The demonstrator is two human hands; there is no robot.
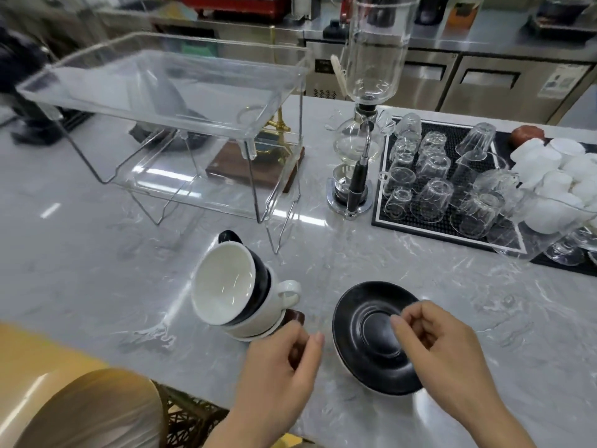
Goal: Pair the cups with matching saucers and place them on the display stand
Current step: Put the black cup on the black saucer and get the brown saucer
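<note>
A tilted stack of nested cups [226,286] stands on the marble counter [97,253]. The top cup is white inside and black outside, with a black handle [230,237]. Under it are a white cup with a white handle [288,290] and a cup with a brown handle [296,316]. To its right a black saucer [361,350] lies on a white-edged one. My left hand [281,360] hovers beside the brown handle, fingers loosely curled, holding nothing visible. My right hand [442,344] hangs over the black saucer, fingers loosely curled and empty. The clear two-tier display stand [135,106] is behind, with nothing on it.
A glass siphon brewer [365,130] stands right of the stand. Further right a black mat [384,218] carries several upturned glasses, with white cups [549,176] and a clear container [555,227] beyond. A wooden base with brass parts [258,169] sits behind the stand.
</note>
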